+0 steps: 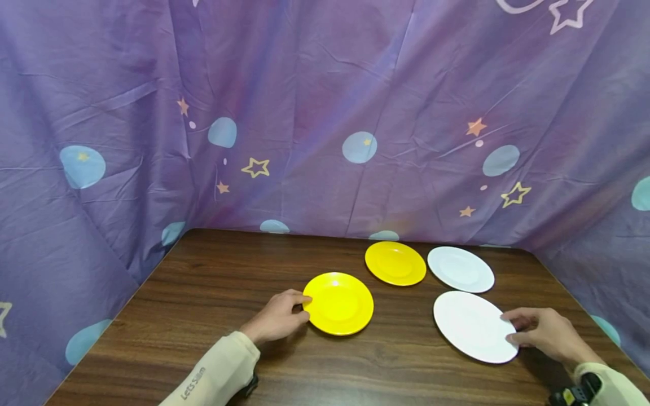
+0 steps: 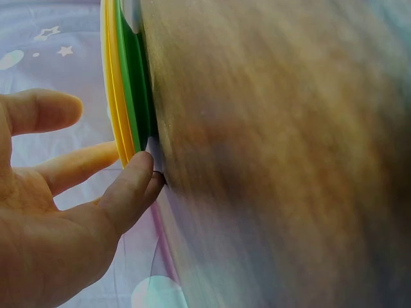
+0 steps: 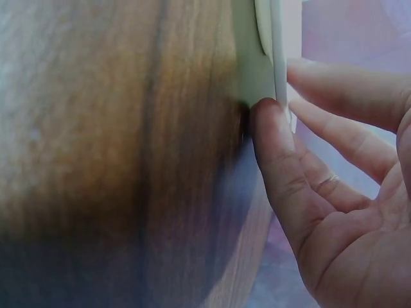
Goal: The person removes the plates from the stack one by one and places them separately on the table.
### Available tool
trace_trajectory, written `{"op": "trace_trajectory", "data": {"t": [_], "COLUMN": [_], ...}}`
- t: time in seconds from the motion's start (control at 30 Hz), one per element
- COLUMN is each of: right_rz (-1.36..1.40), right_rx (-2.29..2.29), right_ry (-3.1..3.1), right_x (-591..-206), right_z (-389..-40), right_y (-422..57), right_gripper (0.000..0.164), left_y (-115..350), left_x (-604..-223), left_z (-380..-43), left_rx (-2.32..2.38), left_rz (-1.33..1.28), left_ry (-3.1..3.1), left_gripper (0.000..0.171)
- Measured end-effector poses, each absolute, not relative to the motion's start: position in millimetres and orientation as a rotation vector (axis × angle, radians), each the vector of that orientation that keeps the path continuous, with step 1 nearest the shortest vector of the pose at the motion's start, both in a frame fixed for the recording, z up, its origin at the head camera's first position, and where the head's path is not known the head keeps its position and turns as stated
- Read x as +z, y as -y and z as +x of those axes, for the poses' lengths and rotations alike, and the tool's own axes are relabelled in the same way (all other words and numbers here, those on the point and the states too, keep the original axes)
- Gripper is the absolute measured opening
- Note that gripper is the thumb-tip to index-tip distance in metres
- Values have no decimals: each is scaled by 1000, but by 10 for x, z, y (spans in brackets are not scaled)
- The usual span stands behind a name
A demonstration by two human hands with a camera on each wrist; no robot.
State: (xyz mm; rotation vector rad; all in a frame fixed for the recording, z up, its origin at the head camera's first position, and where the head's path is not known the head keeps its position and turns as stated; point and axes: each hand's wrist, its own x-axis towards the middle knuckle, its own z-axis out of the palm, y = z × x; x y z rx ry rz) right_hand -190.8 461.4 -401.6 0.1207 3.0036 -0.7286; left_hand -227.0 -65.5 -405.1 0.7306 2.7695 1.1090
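Observation:
My left hand [image 1: 276, 317] holds the left rim of the nearer yellow plate [image 1: 339, 304], a fingertip lapping over the edge and the thumb beside it. In the left wrist view, that yellow plate [image 2: 114, 83] is edge-on, with a dark green-looking band on its table side; the thumb [image 2: 131, 183] lies along its lower end. On the right, the nearer white plate [image 1: 474, 326] has its right rim pinched by my right hand [image 1: 550, 334]. The right wrist view shows the white plate [image 3: 279, 58] edge-on, thumb [image 3: 273, 131] on the table side, other fingers opposite.
Farther back on the brown wooden table [image 1: 228, 265] lie another yellow plate [image 1: 395, 263] and, to its right, another white plate [image 1: 460, 269]. A purple cloth [image 1: 304, 113] with stars and blue dots hangs around the back and sides of the table.

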Motion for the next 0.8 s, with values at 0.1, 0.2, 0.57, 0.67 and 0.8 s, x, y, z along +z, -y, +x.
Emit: {"op": "trace_trajectory", "data": {"t": [0.1, 0.2, 0.57, 0.67, 0.8], "right_rz": [104, 112, 85, 63, 34], "right_rx": [-709, -707, -655, -646, -618], "right_ry": [-3030, -3030, -3043, -3052, -3060], "right_x": [-4016, -4012, -4009, -4009, -4001], "right_z": [-1893, -1886, -1902, -1909, -1917], "right_y": [-4608, -4601, -4617, -4640, -4662], "right_gripper": [49, 49, 45, 45, 45], "left_y": [659, 659, 658, 660, 661], "left_x": [-4054, -4056, -4045, -4042, -4035], "left_z": [-2263, -2260, -2254, -2248, -2245], "left_rx": [1121, 1122, 1125, 1122, 1121], "left_rz": [735, 740, 741, 737, 721], "left_ry": [-2765, -2768, -2764, -2762, -2748], "left_gripper": [47, 47, 47, 47, 47]}}
